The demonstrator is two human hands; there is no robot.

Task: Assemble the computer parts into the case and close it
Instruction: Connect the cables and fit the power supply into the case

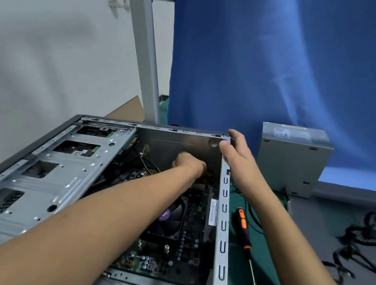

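Grey case (222, 232) lay open at centre; the right hand (236, 154) curled its fingers (234, 134) round the far corner rim; the left hand (189, 165) reached inside, fingers hidden, grip impossible to tell.

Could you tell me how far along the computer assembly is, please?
Done: the motherboard and its fan sit in the open case. In hand: the left hand reaches deep inside, what it holds hidden, while the right hand grips the case's far corner. Left: the power supply stands outside, cables lie loose, the screwdriver lies beside the case, and the case is not yet closed.
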